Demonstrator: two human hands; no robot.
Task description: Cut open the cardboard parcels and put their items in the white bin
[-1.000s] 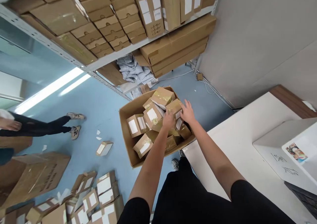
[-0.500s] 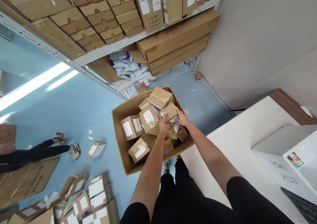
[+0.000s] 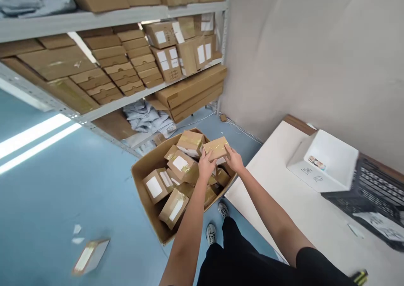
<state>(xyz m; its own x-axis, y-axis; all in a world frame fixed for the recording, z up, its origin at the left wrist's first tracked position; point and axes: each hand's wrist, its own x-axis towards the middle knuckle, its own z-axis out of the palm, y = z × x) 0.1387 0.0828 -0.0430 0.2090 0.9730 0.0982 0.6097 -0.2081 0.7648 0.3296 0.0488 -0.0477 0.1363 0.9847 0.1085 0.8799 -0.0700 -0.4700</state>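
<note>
Between my two hands is a small taped cardboard box (image 3: 216, 148), held over the right side of a large open carton (image 3: 141, 193). My left hand (image 3: 206, 164) grips its near left side, and my right hand (image 3: 234, 159) grips the right end. Several other small boxes lie jumbled in the carton, such as a white-labelled box (image 3: 155, 185) at the left and a taped box (image 3: 191, 142) at the back. My forearms cover part of the carton's near side.
Metal shelving (image 3: 116, 105) packed with cardboard boxes rises behind the carton. At the right stands a white table (image 3: 271, 193) bearing a white bin (image 3: 328, 159) and a black keyboard (image 3: 378, 189). A loose box (image 3: 91, 256) lies on the blue floor at lower left.
Both hands have lifted the small box slightly off the pile. My view has tilted up and turned right, so more shelf and table show, and the other person has left the frame.
</note>
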